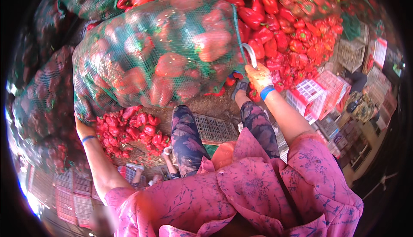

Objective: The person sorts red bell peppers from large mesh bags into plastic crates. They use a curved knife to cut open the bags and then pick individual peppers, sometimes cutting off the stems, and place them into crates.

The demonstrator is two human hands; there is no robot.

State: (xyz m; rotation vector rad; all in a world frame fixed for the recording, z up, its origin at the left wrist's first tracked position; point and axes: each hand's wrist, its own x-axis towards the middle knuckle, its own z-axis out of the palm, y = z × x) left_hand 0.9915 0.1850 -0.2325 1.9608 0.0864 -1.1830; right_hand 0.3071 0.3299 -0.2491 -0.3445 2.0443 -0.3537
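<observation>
A bulging green mesh sack (159,52) full of red peppers lies across in front of me, tilted, its right end toward my right hand. My right hand (259,77), with a blue band at the wrist, is closed around a pale curved hook (250,54). The hook's far end meets the sack's right edge; whether it passes through the mesh I cannot tell. My left hand (84,129) grips the sack's lower left corner, its fingers mostly hidden by the mesh. Below the sack, a pile of loose red peppers (133,129) lies near my left arm.
A large heap of red peppers (275,35) spreads at the far right. More filled mesh sacks (43,103) stand at the left. A dark slatted crate (215,127) sits between my legs. Red and white crates (316,97) are stacked at the right. Other people are partly visible nearby.
</observation>
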